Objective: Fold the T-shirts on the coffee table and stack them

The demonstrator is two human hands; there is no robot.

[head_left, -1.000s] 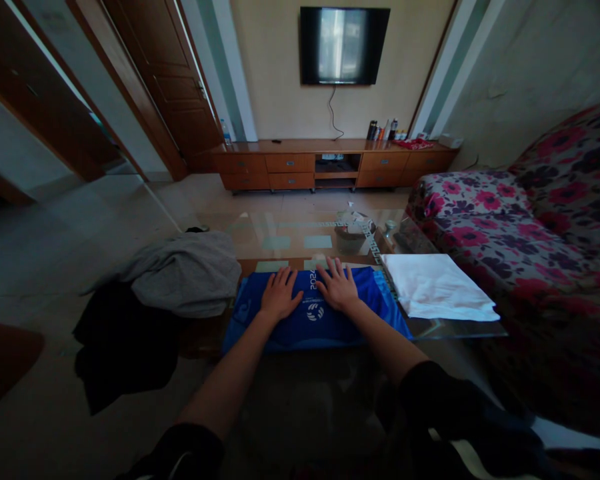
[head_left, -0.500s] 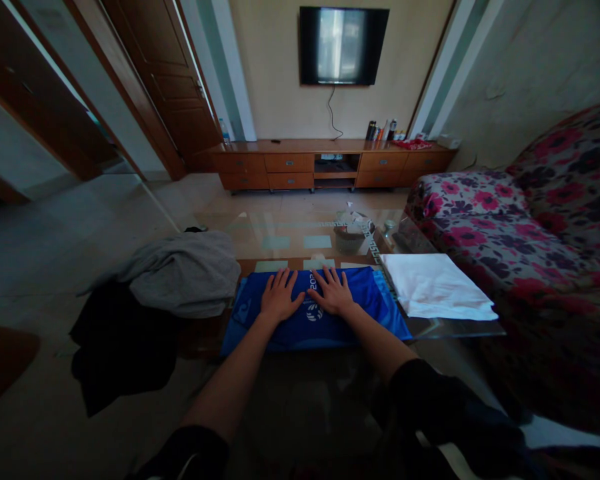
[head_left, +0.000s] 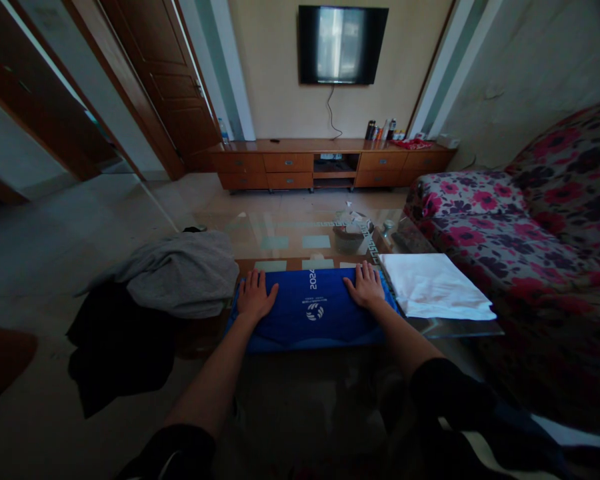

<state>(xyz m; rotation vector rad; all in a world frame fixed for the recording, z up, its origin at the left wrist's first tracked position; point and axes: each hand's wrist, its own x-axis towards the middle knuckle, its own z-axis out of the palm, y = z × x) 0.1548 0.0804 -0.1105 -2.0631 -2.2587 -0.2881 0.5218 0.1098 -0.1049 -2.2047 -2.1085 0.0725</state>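
A blue shirt (head_left: pixel 313 310) with a white logo and "2024" print lies flat on the near end of a glass coffee table (head_left: pixel 300 240). My left hand (head_left: pixel 255 295) rests flat on the shirt's left edge, fingers spread. My right hand (head_left: pixel 365 285) lies flat on its right edge, fingers stretched out. Both hands press on the cloth and hold nothing.
A folded white cloth (head_left: pixel 435 287) lies right of the shirt. A grey garment (head_left: pixel 180 272) and a black one (head_left: pixel 120 347) hang off the table's left side. A small dish (head_left: pixel 349 235) stands further back. A floral sofa (head_left: pixel 525 227) is at right, a TV cabinet (head_left: pixel 330 163) beyond.
Both hands slid apart from the middle of the blue shirt to its left and right edges, and the shirt's side flaps now look tucked in, leaving a narrower rectangle.
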